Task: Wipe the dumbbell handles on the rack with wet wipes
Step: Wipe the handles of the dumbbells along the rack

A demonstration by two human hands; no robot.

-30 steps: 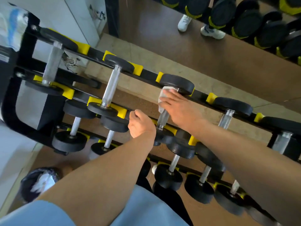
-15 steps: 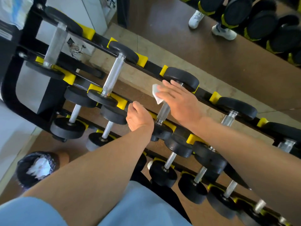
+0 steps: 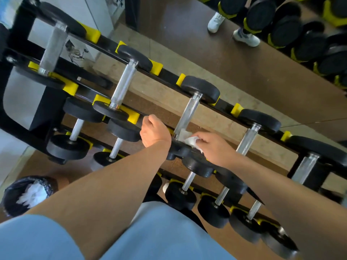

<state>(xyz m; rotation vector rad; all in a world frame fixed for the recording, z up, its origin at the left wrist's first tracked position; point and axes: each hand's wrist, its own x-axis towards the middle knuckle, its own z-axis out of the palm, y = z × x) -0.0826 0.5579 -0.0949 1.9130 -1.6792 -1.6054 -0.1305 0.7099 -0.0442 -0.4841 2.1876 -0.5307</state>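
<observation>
A black rack [image 3: 165, 75] with yellow cradles carries several black dumbbells with silver handles on three tiers. My right hand [image 3: 216, 147] pinches a white wet wipe [image 3: 190, 139] at the near, lower end of the third top-tier dumbbell's handle [image 3: 187, 114], just above its near weight. My left hand [image 3: 153, 131] is curled in a fist on the rack's front rail, left of that handle. Whether it grips the rail is hidden.
A black-lined bin [image 3: 28, 194] with used white wipes stands on the floor at lower left. A mirror behind the rack reflects more dumbbells [image 3: 300, 30] and white shoes [image 3: 216, 21]. Lower tiers of dumbbells [image 3: 187, 184] sit under my arms.
My right hand has slid the wipe down the handle from its far end near the upper weight to its near end. My left hand has stayed on the rail.
</observation>
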